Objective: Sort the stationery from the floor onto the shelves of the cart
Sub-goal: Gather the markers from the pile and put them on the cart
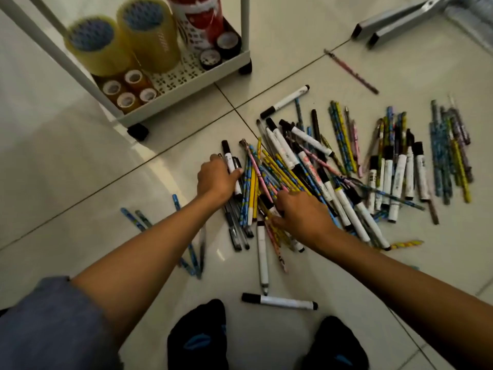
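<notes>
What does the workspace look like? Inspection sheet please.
Surface: pale tiled floor.
Job's things: pile of pens, pencils and markers on the floor; cart, its bottom shelf holding tape rolls.
Clutter: stray marker near the feet; metal legs top right.
Grips: left hand holds a marker; right hand rests on the pile.
Cables: nothing seen.
Surroundings: dark socks at the bottom.

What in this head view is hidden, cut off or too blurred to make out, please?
- Cart: upper shelves cut off by the top edge.
- Red canister: print blurred, top cut off.
- Right hand: fingertips buried in the pile; grip unclear.
- Left hand: fingers curl round a marker, hiding its middle.
- Marker labels: too small to read.
</notes>
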Demonstrator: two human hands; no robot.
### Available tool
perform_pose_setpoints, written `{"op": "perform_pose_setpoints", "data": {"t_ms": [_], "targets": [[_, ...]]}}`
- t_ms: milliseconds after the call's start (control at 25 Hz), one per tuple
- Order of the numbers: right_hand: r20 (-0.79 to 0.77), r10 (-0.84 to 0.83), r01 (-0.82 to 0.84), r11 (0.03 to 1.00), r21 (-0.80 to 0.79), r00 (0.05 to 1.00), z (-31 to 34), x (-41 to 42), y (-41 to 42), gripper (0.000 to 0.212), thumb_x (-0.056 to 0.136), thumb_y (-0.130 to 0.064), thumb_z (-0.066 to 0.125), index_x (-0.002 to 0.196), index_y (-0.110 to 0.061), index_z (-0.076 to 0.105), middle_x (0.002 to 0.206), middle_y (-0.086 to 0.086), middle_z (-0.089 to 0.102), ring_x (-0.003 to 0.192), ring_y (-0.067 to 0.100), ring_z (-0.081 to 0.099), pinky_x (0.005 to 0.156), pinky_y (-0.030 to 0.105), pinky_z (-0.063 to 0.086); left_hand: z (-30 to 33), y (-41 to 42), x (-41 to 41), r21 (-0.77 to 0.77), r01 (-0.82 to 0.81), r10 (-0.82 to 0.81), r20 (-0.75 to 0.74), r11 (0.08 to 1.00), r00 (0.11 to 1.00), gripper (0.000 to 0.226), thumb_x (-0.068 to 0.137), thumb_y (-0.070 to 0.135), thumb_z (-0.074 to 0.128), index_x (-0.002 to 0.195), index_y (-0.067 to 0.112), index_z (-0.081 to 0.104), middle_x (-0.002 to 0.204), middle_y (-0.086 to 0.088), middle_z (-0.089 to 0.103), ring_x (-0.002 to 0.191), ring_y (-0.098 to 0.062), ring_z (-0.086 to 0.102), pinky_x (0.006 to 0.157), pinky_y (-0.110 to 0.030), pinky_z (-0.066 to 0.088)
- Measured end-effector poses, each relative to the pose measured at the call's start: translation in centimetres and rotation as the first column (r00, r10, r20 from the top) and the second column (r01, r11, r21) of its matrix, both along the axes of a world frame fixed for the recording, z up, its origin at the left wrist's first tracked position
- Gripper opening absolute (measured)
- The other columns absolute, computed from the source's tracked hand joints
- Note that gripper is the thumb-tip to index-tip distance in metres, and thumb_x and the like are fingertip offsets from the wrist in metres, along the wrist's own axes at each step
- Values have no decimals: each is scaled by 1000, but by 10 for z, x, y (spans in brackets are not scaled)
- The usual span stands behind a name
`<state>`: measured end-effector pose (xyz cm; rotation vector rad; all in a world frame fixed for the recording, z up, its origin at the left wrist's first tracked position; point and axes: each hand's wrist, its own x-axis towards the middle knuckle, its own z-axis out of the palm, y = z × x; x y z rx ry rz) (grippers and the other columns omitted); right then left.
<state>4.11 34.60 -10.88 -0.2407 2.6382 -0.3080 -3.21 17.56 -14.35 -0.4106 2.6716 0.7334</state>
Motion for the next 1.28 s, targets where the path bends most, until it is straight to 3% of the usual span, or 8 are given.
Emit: {"op": "perform_pose_setpoints", "data": {"t_ms": [240, 360, 440, 680, 800, 920, 1080, 1280], "targets": [[-61, -138, 131, 985, -108, 989, 0, 4, 1, 21, 89, -32, 52, 81, -16, 42, 72, -1, 46, 66, 26, 47, 49, 30, 25, 15, 8, 2, 36, 33, -33, 1, 999, 999, 38, 89, 37, 59, 108, 4, 56, 101, -14, 62, 86, -30, 60, 64, -32, 41], [-13, -381, 354, 870, -342, 925, 1, 13, 5, 22, 90, -28, 49, 74, -14, 41, 64, 4, 46, 56, 22, 42, 49, 32, 25, 29, 11, 23, 233, -22, 25, -10, 972, 1000, 34, 96, 37, 41, 112, 6, 47, 88, -9, 59, 70, -25, 57, 59, -35, 48], [66, -420, 409, 818, -404, 905, 4, 24, 8, 20, 91, -26, 49, 75, -18, 41, 63, 2, 44, 55, 17, 38, 50, 32, 27, 35, 10, 50, 317, -50, 42, 32, 947, 999, 28, 98, 34, 37, 110, 9, 43, 77, -4, 53, 58, -17, 48, 49, -29, 39], [203, -151, 218, 905, -366, 967, 1, 57, 28, 9, 84, -28, 66, 87, -21, 61, 76, 1, 61, 71, 23, 57, 58, 32, 42, 15, 11, 121, 172, 220, -222, -13, 960, 975, 33, 87, 36, 64, 64, 16, 51, 64, -2, 54, 64, -21, 54, 55, -31, 32], [236, 69, 10, 948, -317, 969, 3, 76, 30, 22, 79, -38, 72, 91, -29, 57, 74, -9, 58, 72, 15, 55, 61, 33, 43, 8, 19, 135, 71, 341, -336, -72, 937, 939, 33, 84, 41, 67, 76, 9, 62, 67, -5, 55, 68, -25, 58, 58, -28, 34], [234, 247, -206, 961, -184, 940, -2, 91, 25, 52, 73, -60, 69, 110, -26, 55, 97, -5, 64, 88, 18, 59, 67, 33, 47, 7, 27, 137, 2, 369, -368, -73, 929, 927, 38, 80, 46, 70, 81, 9, 63, 67, -4, 51, 67, -25, 59, 57, -29, 37], [156, 403, -397, 915, -70, 902, -11, 110, 14, 45, 80, -52, 64, 113, -23, 51, 109, 0, 58, 93, 25, 58, 62, 30, 33, 8, 30, 135, 22, 342, -341, -37, 939, 939, 30, 83, 34, 70, 71, 14, 51, 65, -2, 49, 63, -22, 54, 57, -28, 34], [122, 365, -353, 929, -110, 923, -13, 107, 23, 39, 80, -44, 59, 114, -24, 54, 108, -1, 53, 92, 27, 58, 62, 31, 35, 16, 28, 130, 96, 277, -281, 25, 956, 959, 22, 84, 37, 58, 82, 15, 55, 73, -2, 56, 67, -23, 55, 55, -28, 34]]}}
